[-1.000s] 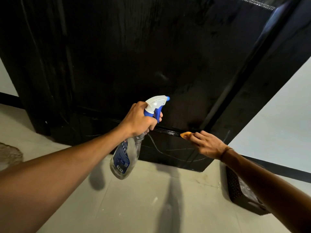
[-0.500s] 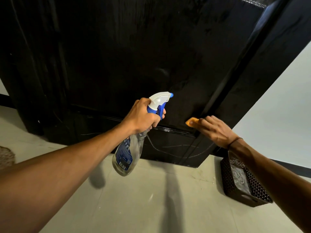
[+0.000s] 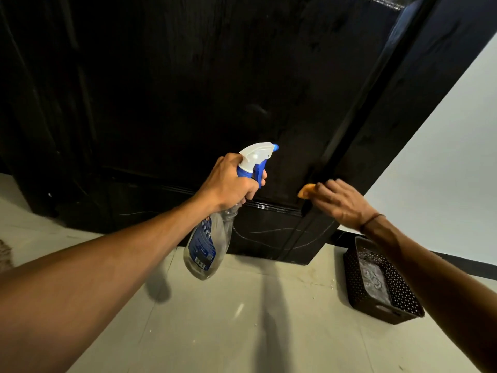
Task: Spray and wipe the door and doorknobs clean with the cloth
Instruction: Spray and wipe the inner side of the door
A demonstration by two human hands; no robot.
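A tall black wooden door fills the upper view; no doorknob shows. My left hand grips the neck of a clear spray bottle with a white and blue trigger head, its nozzle pointing at the door's lower panel. My right hand presses an orange cloth against the door's right edge, just above the raised moulding. Only a corner of the cloth sticks out from under the fingers. White scratch marks cross the bottom panel.
A dark perforated basket holding something clear stands on the pale tiled floor at the right, near the door's corner. A white wall with a black skirting runs behind it. A rug edge shows at far left.
My right hand has slid the cloth upward along the door's right edge. The left hand and bottle have risen slightly. The view has shifted, showing more of the basket.
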